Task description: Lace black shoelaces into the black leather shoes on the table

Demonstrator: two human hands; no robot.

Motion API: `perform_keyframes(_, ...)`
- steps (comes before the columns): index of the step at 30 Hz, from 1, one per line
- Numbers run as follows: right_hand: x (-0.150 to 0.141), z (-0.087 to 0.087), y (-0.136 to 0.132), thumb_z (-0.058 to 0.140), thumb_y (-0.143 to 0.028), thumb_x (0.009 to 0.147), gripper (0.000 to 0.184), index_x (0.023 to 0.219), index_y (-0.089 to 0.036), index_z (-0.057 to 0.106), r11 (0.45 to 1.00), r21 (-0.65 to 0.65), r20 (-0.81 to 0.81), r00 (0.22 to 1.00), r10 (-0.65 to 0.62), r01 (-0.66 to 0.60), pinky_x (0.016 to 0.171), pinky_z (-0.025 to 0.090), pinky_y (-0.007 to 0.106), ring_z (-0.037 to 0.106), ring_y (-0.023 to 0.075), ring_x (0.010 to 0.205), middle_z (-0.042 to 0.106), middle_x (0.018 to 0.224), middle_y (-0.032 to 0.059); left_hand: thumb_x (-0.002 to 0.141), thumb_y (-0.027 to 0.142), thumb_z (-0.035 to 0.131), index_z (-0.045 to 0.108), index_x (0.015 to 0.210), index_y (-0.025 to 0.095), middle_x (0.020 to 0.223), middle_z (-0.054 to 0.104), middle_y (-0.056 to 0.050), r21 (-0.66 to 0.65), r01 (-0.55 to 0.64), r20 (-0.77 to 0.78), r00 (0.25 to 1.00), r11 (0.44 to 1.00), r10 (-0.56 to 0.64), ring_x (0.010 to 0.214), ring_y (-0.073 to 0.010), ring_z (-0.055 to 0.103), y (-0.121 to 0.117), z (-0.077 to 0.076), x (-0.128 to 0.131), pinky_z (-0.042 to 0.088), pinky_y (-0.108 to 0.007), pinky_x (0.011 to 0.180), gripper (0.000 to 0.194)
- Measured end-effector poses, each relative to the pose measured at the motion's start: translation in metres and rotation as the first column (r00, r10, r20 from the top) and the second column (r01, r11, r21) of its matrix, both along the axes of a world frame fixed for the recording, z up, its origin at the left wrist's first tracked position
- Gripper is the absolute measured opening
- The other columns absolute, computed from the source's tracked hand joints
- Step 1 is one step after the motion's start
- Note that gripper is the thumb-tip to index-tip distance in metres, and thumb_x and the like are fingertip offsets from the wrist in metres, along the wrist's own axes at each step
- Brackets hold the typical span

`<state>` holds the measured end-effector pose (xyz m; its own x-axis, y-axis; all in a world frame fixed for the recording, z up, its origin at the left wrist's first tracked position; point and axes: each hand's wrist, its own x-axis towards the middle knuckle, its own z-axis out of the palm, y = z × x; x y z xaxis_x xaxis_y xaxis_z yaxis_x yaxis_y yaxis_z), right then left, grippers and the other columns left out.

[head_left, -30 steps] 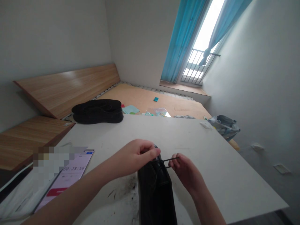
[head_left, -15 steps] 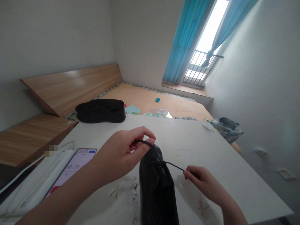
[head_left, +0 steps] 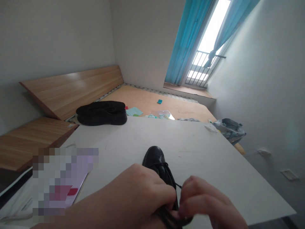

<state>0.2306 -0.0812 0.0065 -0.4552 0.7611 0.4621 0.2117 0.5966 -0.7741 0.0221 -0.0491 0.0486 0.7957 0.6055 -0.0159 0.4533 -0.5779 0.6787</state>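
Note:
A black lace-up shoe (head_left: 154, 154) lies on the white table, its toe pointing away from me. My left hand (head_left: 143, 194) is closed over the shoe's lacing and covers much of its upper. Beside it, my right hand (head_left: 202, 198) has curled, closed fingers that meet the left fingertips. A black shoelace (head_left: 178, 185) runs from the shoe toward the right fingers, and dark lace loops show below the hands. Both hands pinch the lace, though the fingertips are partly hidden. The heel end is out of sight.
Another black shoe (head_left: 102, 113) stands at the table's far left edge. A phone (head_left: 79, 184), largely pixelated, lies at the left beside a white power strip. Beyond the white table (head_left: 228, 165) are a tan bed surface (head_left: 143, 93) with small packets and a bag (head_left: 230, 128) at right.
Both hands have come down and together over the shoe's lacing. Earlier they were apart, the left holding a lace above the toe and the right pulling a lace end rightward.

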Motion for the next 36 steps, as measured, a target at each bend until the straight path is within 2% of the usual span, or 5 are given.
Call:
perform_keyframes(4,0.007,-0.031,0.039,0.048,-0.037,0.098,0.022,0.103,-0.026,0.066,0.945,-0.082,0.149,0.941,-0.303,0.317,0.075,0.049,0.035,0.059,0.0234,0.090,0.064,0.096,0.0074,0.098,0.043,0.045,0.053,0.065,0.023,0.069,0.063,0.000,0.050,-0.049,0.144,0.989,0.998,0.042,0.064,-0.0160,0.055,0.001,0.000,-0.008,0.037,-0.029,0.060,0.039)
perform_keyframes(12,0.009,-0.072,0.082,0.059,-0.033,0.090,0.013,0.086,-0.023,0.066,0.925,-0.316,0.243,0.960,-0.136,0.211,0.073,0.045,0.031,0.053,0.0218,0.094,0.058,0.095,0.0048,0.091,0.041,0.053,0.044,0.059,0.019,0.079,0.057,0.000,0.091,-0.372,0.277,0.901,0.924,0.336,0.068,-0.0138,0.051,0.024,-0.015,-0.007,0.037,-0.026,0.062,0.040)
perform_keyframes(23,0.013,-0.053,0.076,0.053,-0.053,0.092,0.033,0.081,-0.025,0.065,0.849,-0.526,-0.220,0.972,-0.075,-0.053,0.098,0.041,0.038,0.054,0.0237,0.102,0.059,0.095,0.0042,0.084,0.037,0.066,0.056,0.127,0.029,0.090,0.072,-0.001,0.039,-0.309,-0.236,0.921,0.950,0.309,0.081,-0.0237,0.067,0.037,-0.046,-0.001,0.040,-0.027,0.062,0.045)
perform_keyframes(28,0.017,-0.023,0.045,0.062,-0.059,0.082,0.035,0.103,-0.034,0.075,0.815,-0.478,-0.454,0.886,0.089,-0.327,0.094,0.047,0.047,0.058,0.0303,0.107,0.064,0.111,0.0088,0.087,0.030,0.062,0.070,0.094,0.025,0.092,0.069,-0.001,0.082,-0.125,-0.150,0.979,0.989,0.136,0.083,-0.0198,0.064,0.034,-0.048,0.006,0.042,-0.027,0.066,0.012)
perform_keyframes(36,0.046,-0.023,0.041,0.063,-0.043,0.088,0.040,0.128,-0.037,0.062,0.906,-0.320,0.058,0.960,-0.272,0.276,0.056,0.046,0.028,0.052,0.0150,0.065,0.059,0.128,0.0080,0.101,0.032,0.038,0.063,0.077,0.021,0.072,0.063,0.002,-0.030,-0.203,0.067,0.976,0.979,0.205,0.068,-0.0136,0.058,0.026,-0.022,0.001,0.039,-0.025,0.062,0.037)
